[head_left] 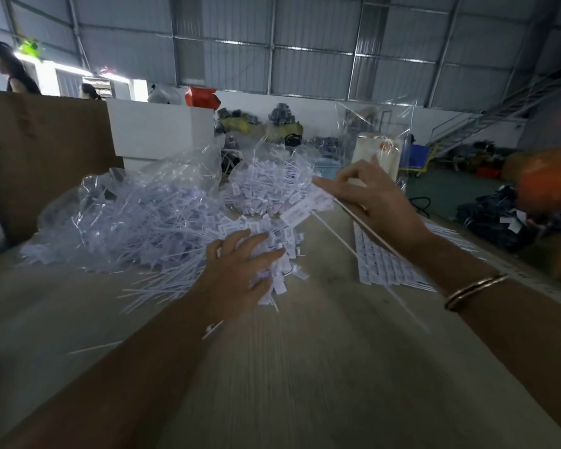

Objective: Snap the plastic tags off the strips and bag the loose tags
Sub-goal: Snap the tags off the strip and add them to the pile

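Table (305, 367): the pale wood-grain top fills the near half of your view, and both your forearms reach out across it.
Far-left bag (117, 202): a wide clear plastic bag lies open on the far left of the table, stuffed with white loose tags and their thin stems, some spilling out toward you.
Second bag (269, 186): a smaller clear bag just right of the first, also full of white tags, sits far from you near the table's middle.
Upright bag (376, 131): a clear bag stands raised at the far right, behind your right hand; whether your fingers actually hold it, you cannot tell.
Loose tag pile (279, 254): a heap of snapped-off tags lies on the table between the bags and you, under and around your left hand.
Strip sheet (379, 260): uncut tags in rows, joined on their strips, lie flat on the right side of the table, partly under your right wrist.
Left hand (243, 264): palm down on the loose pile, fingers curled into it and gathering a bunch of tags.
Right hand (376, 202): farther off and to the right, fingers spread, with a thin strip (347, 205) carrying a few tags running under your fingers; the grip itself is blurred.
Bangle (473, 291): a thin metal band circles your right wrist.
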The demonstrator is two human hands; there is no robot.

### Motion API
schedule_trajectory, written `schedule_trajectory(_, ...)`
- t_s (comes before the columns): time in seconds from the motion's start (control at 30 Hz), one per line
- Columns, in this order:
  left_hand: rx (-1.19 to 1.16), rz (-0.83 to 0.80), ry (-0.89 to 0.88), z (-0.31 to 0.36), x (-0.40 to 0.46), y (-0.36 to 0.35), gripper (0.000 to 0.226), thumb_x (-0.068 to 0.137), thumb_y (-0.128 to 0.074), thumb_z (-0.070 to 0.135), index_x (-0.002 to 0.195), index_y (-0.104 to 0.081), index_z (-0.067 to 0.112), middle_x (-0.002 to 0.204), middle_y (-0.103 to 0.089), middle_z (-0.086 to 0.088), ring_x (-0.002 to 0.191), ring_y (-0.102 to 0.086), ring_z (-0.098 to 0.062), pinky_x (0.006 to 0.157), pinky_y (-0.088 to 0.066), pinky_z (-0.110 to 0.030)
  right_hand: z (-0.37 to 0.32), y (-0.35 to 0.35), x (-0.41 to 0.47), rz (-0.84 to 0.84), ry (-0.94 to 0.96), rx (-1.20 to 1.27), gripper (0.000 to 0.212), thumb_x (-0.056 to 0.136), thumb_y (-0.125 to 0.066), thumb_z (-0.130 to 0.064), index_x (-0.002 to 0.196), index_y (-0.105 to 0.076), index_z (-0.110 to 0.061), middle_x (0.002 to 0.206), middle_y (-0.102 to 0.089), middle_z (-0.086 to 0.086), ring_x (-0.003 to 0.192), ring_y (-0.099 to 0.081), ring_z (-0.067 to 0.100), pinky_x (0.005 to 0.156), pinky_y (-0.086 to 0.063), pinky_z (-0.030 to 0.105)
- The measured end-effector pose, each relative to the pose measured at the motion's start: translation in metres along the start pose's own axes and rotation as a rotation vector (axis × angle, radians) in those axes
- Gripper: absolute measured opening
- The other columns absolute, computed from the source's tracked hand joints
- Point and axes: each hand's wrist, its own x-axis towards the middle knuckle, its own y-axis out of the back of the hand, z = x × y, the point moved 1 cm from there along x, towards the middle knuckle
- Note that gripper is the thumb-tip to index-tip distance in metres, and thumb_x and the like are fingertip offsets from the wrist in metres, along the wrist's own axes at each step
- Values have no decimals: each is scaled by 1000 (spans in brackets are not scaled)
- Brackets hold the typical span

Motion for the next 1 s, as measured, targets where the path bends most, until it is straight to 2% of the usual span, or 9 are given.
schedule_trajectory(0.1,-448,230,126,10,-1,18,35,91,-32,38,104,-65,36,121,-57,10,117,-48,-21,97,-26,-44,-24,24,-3,-54,140,-119,33,93,-46,-28,122,-60,-28,91,-58,14,78,-51,23,100,-37,55)
schedule_trajectory(0.17,-915,16,241,15,-6,32,48,96,-24,45,90,-69,31,102,-71,2,97,-63,-17,85,-42,-36,-43,28,-15,-111,168,-202,35,89,-45,-32,120,-62,-31,85,-57,10,72,-44,19,71,-42,36)
schedule_trajectory(0.23,-1135,-259,259,22,-14,43,61,92,-20,54,85,-69,18,84,-72,-6,76,-66,-19,65,-46,-25,-59,23,-34,-188,93,-235,35,88,-48,-33,121,-60,-36,81,-49,3,73,-36,14,68,-30,29)
schedule_trajectory(0.3,-1122,-376,229,30,-25,48,46,94,-36,45,76,-66,14,67,-69,-6,58,-62,-15,51,-43,-21,-69,10,-57,-329,-60,-238,36,93,-44,-38,128,-50,-44,85,-36,-3,77,-35,11,71,-29,29)
schedule_trajectory(0.4,-933,-332,172,35,-44,42,25,96,-49,16,74,-60,14,59,-64,2,51,-54,-4,53,-41,-17,-77,-15,-83,-457,-249,-171,37,94,-42,-41,130,-45,-47,90,-33,-5,87,-39,13,83,-24,34)
schedule_trajectory(0.57,-837,-360,312,30,-56,28,24,96,-49,12,74,-58,13,56,-61,6,51,-53,-6,53,-41,-19,-84,-51,-88,-541,-406,143,29,92,-42,-31,115,-60,-36,104,-56,-9,98,-49,10,91,-14,31)
schedule_trajectory(0.73,-888,-314,431,25,-57,25,22,94,-50,12,74,-59,14,53,-61,8,50,-54,-4,50,-41,-17,-87,-71,-93,-455,-319,256,34,82,-51,-53,107,-58,-30,95,-64,-10,87,-56,7,92,-32,29)
schedule_trajectory(0.83,-857,-289,389,30,-55,24,29,94,-51,16,66,-58,19,55,-61,7,54,-56,-6,55,-43,-21,-90,-77,-93,-425,-277,321,31,85,-56,-45,110,-57,-27,100,-63,-8,87,-56,9,82,-45,31)
schedule_trajectory(1.0,-714,-229,235,35,-55,20,26,93,-55,28,67,-56,30,60,-61,14,59,-57,-3,61,-43,-21,-91,-76,-91,-414,-211,303,18,90,-53,-40,99,-62,-26,91,-63,-8,77,-54,3,71,-44,25)
